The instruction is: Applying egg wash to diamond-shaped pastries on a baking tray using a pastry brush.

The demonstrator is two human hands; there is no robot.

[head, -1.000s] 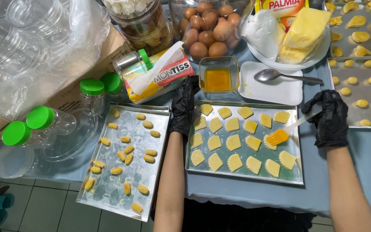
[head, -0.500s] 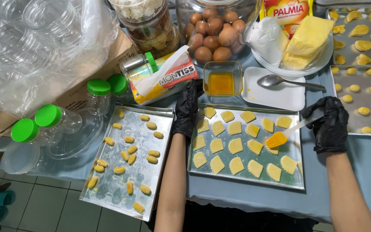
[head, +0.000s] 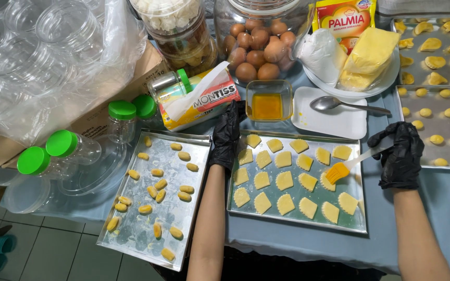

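Since the earlier frame the brush [head: 339, 170] has barely shifted on the cookie [head: 328, 181]. The right hand [head: 398, 156] is closed around its thin handle, light and best pinched; the left hand [head: 227, 134] rests flat on the tray [head: 295, 221] edge, holding nothing. The raw cookies look soft and fragile.

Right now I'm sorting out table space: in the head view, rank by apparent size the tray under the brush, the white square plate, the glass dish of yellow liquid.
1. Tray.
2. White square plate.
3. Glass dish, plainly smallest.

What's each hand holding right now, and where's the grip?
Right hand holds the pastry brush by its white handle end. Left hand holds nothing, resting on the baking tray edge.
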